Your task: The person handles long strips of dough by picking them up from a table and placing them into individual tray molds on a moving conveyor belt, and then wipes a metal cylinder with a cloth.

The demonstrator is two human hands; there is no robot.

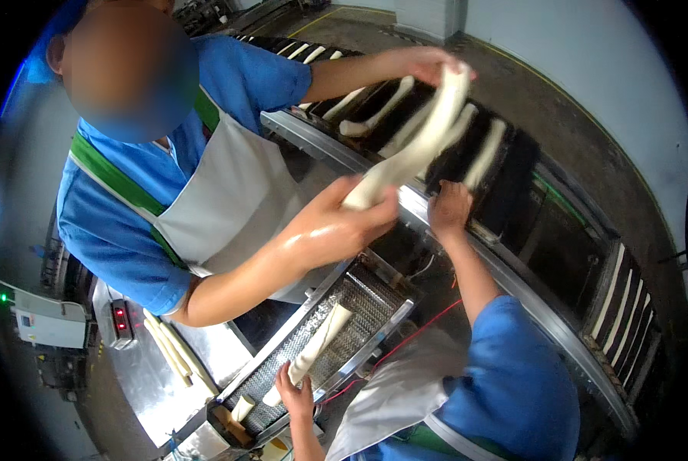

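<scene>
My left hand (295, 396) grips the lower end of a thick pale dough-like roll (321, 340), which lies along a metal mesh conveyor (370, 291). A short pale piece (243, 407) rests near the conveyor's lower end. My right hand (452, 208) reaches over a metal rail to the near end of a pale strip (487, 151) on a black slatted conveyor (520, 164); whether its fingers close on the strip is unclear. Across from me, a co-worker's two hands hold a long, blurred pale strip (416, 152) above the rail.
The co-worker's forearm (252, 288) extends over the mesh conveyor's left side. Several thin pale rolls (174, 346) lie on a steel table (148, 392) beside a red-lit display (121, 320). A metal rail (517, 276) edges the black conveyor. A red cable (419, 331) runs beside the mesh conveyor.
</scene>
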